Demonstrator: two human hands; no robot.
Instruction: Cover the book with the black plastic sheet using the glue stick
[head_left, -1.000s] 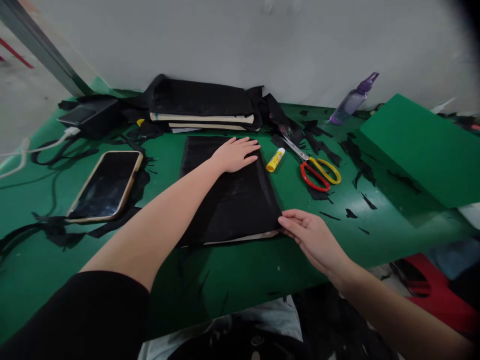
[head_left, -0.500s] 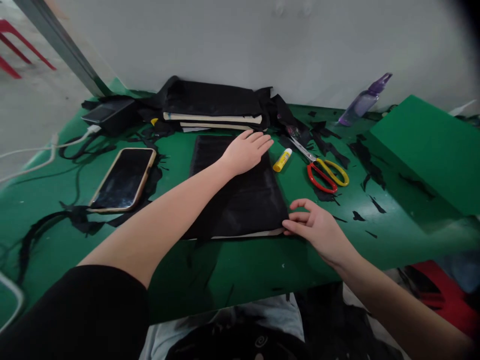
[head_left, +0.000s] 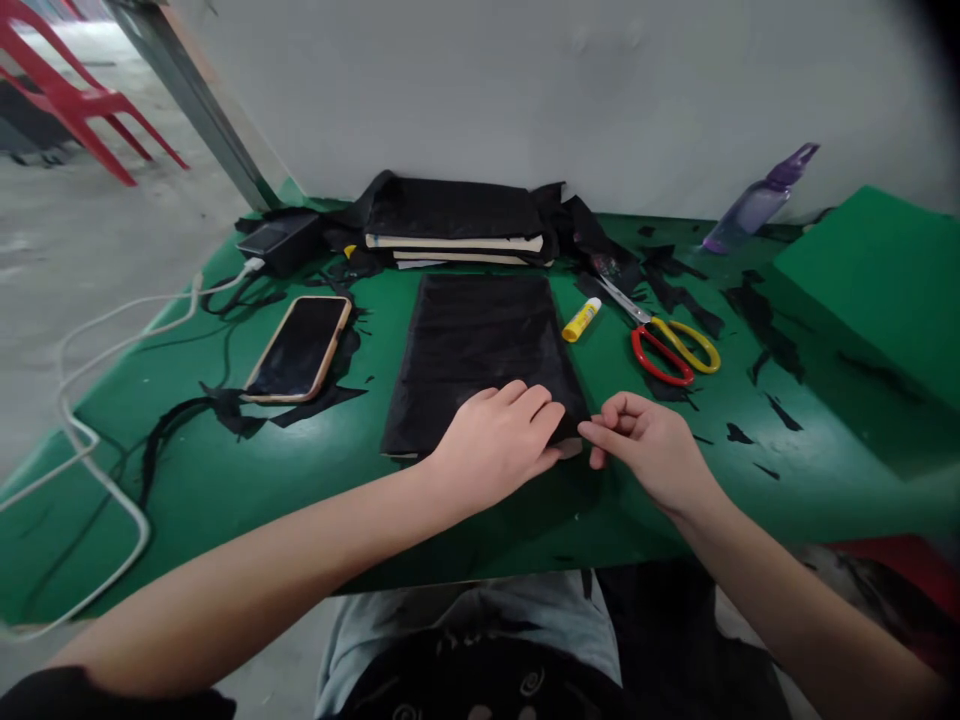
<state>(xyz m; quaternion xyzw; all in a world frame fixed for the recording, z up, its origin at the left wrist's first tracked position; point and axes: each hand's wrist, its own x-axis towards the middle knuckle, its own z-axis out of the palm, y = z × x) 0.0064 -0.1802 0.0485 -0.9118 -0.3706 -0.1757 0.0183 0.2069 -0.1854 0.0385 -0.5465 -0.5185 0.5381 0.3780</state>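
Note:
A book wrapped in black covering (head_left: 480,340) lies flat on the green table, its pale page edge showing at the near side. My left hand (head_left: 495,440) rests over its near right part, fingers bent on top and thumb at the near edge. Right beside it, my right hand (head_left: 649,450) pinches at the book's near right corner, thumb against the fingers. What exactly lies between those fingertips is partly hidden. A yellow glue stick (head_left: 582,320) lies right of the book, and scissors (head_left: 660,340) with one red and one yellow handle lie farther right.
Behind the book is a stack of black-covered books (head_left: 454,215). A phone (head_left: 300,348), a black power brick (head_left: 281,240) and white cables (head_left: 82,440) are at left. Black scraps (head_left: 757,320), a purple spray bottle (head_left: 757,205) and a green box (head_left: 877,290) stand at right.
My left hand has come back from the far part of the book to its near right corner, its fingers now bent. My right hand stays at that corner. The camera view has shifted left.

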